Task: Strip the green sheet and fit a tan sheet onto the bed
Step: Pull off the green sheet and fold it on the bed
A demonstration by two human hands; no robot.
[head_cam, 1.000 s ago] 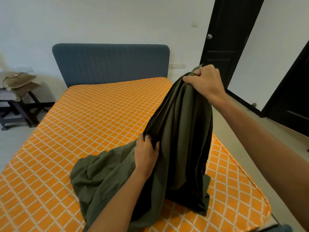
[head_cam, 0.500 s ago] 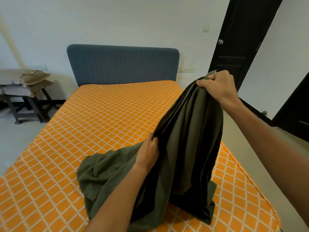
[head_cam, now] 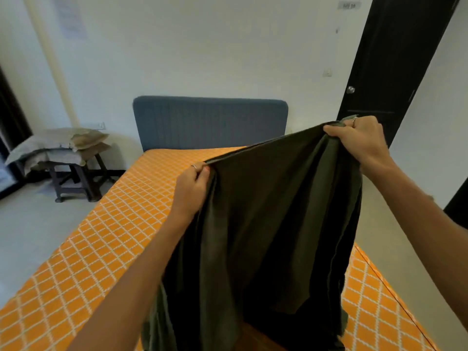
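Step in hand: the green sheet [head_cam: 266, 224] is already off the bed [head_cam: 106, 249], whose orange lattice-patterned mattress lies bare; I judge the person is gathering or folding the sheet to put it aside.
Left hand [head_cam: 192, 188]: fingers curled round the sheet's top edge, gripping it at about the middle of the view.
Right hand [head_cam: 359, 140]: fingers bunched tight on the same top edge, held higher and further right, near the dark door [head_cam: 379, 72].
Green sheet: stretched between the two hands along its upper hem, hanging in loose folds, its lower part draping down over the near end of the bed.
Tan sheet: probably in the stack of tan and grey linen [head_cam: 55, 148] on the small stool [head_cam: 73, 178] left of the blue headboard [head_cam: 210, 122]; I cannot tell which piece it is.
Next move calls for: bringing the held edges together or dropping the bundle clear of the mattress, then crossing to the stool.
Edges: the bed's right edge runs close under the hanging cloth, and the sheet's bottom hem is hidden.
Open room: floor shows on both sides of the bed, with more of it on the left toward the stool.
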